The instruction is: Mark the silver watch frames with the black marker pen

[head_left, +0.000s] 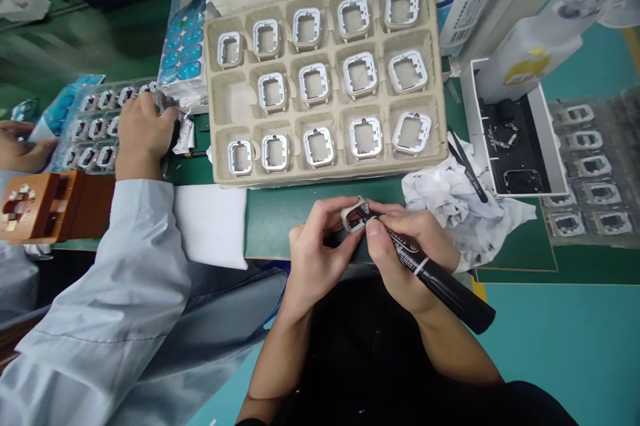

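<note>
My left hand (317, 253) pinches a small rounded frame (349, 218), pale outside with a dark inner part, just in front of the bench edge. It looks like a watch case. In my right hand (407, 246) is a thick black marker pen (445, 286), its tip against the inside of the frame. Beyond my hands lies a beige moulded tray (325, 176) with rows of similar white frames (319, 146). One pocket (234, 99) at the left of its middle row holds no frame.
At left, a co-worker's hand (143, 126) reaches over a clear tray of frames (93, 123), beside a brown block (60, 206). A white cloth (210, 223) lies between us. To my right are a stained rag (445, 203), black tweezers (470, 169), a white box (555, 153) and a bottle (530, 46).
</note>
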Motion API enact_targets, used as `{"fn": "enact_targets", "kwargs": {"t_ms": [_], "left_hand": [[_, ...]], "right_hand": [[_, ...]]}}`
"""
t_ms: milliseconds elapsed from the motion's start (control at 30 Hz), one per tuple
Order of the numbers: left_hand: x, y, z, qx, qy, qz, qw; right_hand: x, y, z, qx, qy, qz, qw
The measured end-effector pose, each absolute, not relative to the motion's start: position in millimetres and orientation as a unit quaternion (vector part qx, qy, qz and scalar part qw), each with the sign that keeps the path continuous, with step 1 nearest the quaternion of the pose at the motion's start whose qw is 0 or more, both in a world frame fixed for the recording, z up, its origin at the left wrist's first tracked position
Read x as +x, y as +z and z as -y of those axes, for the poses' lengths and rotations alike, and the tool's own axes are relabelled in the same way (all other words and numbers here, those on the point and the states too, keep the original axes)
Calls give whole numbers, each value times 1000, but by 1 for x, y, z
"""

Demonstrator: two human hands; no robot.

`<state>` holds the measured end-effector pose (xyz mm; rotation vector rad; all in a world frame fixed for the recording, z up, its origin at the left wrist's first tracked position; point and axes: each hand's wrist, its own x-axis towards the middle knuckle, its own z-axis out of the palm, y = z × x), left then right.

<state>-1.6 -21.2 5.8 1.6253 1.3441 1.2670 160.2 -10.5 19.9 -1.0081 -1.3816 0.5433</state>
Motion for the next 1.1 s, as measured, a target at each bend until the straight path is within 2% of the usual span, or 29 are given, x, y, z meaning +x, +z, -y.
{"fn": "enact_targets", "kwargs": {"t_ms": [167, 367, 533, 900, 1100], "left_hand": [[-1, 6, 22, 614, 493, -516, 339], [2, 16, 13, 510, 530, -475, 482], [0, 20, 10, 471, 519, -483, 525], [-4, 21, 7, 469, 508, -480, 540], [3, 16, 9, 534, 531, -498, 430]], "right_hand": [[160, 20, 9, -429, 239, 600, 631], [158, 19, 8, -385, 262, 588, 661], [158, 17, 9, -396, 260, 583, 659], [157, 20, 13, -436, 299, 540, 655], [158, 21, 15, -444, 300, 543, 646]]}}
